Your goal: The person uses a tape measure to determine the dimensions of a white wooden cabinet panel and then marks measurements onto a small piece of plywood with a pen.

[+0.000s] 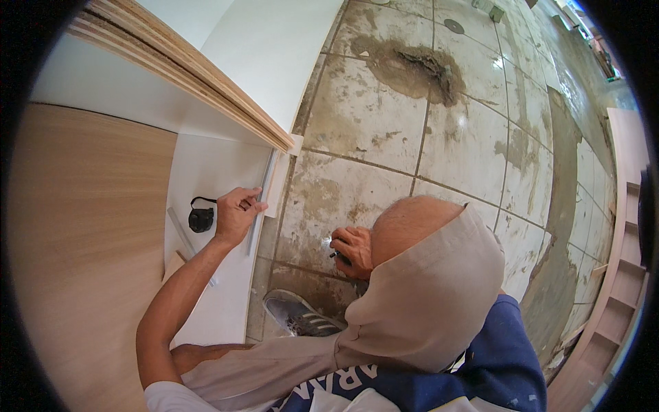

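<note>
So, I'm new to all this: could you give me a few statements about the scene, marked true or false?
1. The left hand is at a thin grey strip. True.
2. The right hand is empty. False: its fingers are closed around a small dark object.
3. A black strapped item lies on the white panel. True.
4. The floor tiles are spotless. False: they are stained.
</note>
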Motion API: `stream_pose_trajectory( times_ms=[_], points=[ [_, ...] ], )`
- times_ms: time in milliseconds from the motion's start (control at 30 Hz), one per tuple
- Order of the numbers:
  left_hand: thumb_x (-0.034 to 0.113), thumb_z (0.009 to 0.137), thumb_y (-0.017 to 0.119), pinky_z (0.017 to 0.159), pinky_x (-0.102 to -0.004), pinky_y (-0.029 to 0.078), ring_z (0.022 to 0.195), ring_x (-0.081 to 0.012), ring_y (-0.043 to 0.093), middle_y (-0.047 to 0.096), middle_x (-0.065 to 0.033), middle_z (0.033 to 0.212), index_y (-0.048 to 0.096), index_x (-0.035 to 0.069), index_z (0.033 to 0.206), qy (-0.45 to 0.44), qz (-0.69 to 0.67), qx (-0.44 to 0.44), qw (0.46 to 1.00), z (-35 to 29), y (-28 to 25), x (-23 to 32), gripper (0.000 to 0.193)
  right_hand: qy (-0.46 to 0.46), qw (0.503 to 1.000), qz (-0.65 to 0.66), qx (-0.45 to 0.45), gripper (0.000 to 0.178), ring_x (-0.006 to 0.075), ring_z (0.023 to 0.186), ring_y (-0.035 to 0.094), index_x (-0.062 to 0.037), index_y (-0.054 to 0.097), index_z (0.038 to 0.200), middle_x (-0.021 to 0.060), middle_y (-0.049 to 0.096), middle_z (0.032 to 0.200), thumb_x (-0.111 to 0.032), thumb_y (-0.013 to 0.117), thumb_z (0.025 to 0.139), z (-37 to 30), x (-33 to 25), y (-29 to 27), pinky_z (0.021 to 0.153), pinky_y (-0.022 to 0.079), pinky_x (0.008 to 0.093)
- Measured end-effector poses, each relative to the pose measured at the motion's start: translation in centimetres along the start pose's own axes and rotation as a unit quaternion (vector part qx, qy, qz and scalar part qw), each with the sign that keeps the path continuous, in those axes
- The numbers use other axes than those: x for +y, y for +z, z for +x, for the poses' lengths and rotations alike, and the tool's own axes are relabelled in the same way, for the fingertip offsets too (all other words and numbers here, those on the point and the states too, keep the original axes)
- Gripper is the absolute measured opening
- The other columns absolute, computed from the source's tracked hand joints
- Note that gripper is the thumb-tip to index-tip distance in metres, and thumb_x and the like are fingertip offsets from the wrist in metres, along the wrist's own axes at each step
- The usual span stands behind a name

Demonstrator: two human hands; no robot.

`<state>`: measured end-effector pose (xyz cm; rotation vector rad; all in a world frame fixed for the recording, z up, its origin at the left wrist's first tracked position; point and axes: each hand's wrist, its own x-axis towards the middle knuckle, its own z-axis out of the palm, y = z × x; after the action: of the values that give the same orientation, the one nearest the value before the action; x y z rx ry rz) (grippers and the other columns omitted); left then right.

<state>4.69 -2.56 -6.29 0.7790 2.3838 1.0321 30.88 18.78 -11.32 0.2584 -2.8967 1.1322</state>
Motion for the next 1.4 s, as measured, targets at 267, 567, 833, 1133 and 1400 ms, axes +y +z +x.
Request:
stream_pose_trajectory(
  times_ms=[267, 567, 833, 1133, 1400],
  points=[
    [0.006, 0.079, 0.087, 0.068, -0.0235, 0.052, 0.074, -0.0076, 0.062, 0.071, -0.0039, 0.083, 0.077, 0.0, 0.111, -0.007, -0.005, -0.003, 1.0, 0.2, 0.0, 0.2, 0.034, 0.001, 1.0, -0.001, -0.009, 0.036, 0.0268, 0.101, 0.063, -0.0094, 0.065, 0.109, 0.007, 0.06, 0.115, -0.019, 0.077, 0.077, 0.0, 0.3, -0.1, 0.084, 0.052, 0.0429],
    [0.007, 0.079, 0.087, 0.07, -0.0237, 0.053, 0.074, -0.0071, 0.061, 0.071, -0.0041, 0.084, 0.077, 0.0, 0.112, -0.005, -0.004, -0.006, 1.0, 0.2, 0.1, 0.0, 0.035, 0.01, 1.0, -0.001, -0.002, 0.034, 0.0254, 0.1, 0.063, -0.0113, 0.066, 0.108, 0.0054, 0.061, 0.115, -0.019, 0.077, 0.077, 0.2, -0.2, -0.5, 0.084, 0.051, 0.0428],
    [0.006, 0.08, 0.087, 0.068, -0.0237, 0.052, 0.074, -0.0069, 0.061, 0.07, -0.0032, 0.082, 0.076, -0.001, 0.113, -0.009, -0.011, -0.007, 1.0, 0.1, 0.0, -0.1, 0.036, 0.023, 0.999, 0.013, 0.023, 0.031, 0.0271, 0.097, 0.063, -0.0112, 0.065, 0.104, 0.0051, 0.061, 0.111, -0.017, 0.076, 0.076, 0.3, -0.6, -0.3, 0.081, 0.05, 0.0442],
    [0.005, 0.079, 0.087, 0.067, -0.0234, 0.052, 0.071, -0.0067, 0.059, 0.069, -0.0025, 0.081, 0.075, -0.002, 0.111, -0.002, -0.039, -0.02, 0.999, 0.8, 0.7, -0.2, 0.035, 0.047, 0.998, 0.051, 0.007, 0.029, 0.0273, 0.101, 0.064, -0.0109, 0.064, 0.105, 0.0049, 0.062, 0.112, -0.02, 0.075, 0.079, -1.9, 2.8, 3.2, 0.082, 0.051, 0.0443],
    [0.007, 0.077, 0.089, 0.066, -0.0247, 0.051, 0.069, -0.0074, 0.058, 0.067, -0.0032, 0.078, 0.075, -0.003, 0.108, -0.011, -0.027, -0.023, 0.999, 0.5, 0.0, -0.4, 0.036, 0.0, 0.999, 0.031, 0.025, 0.029, 0.0287, 0.1, 0.064, -0.0099, 0.064, 0.105, 0.0061, 0.062, 0.112, -0.019, 0.075, 0.081, 0.2, -0.1, -0.1, 0.081, 0.052, 0.0447]
  ],
)
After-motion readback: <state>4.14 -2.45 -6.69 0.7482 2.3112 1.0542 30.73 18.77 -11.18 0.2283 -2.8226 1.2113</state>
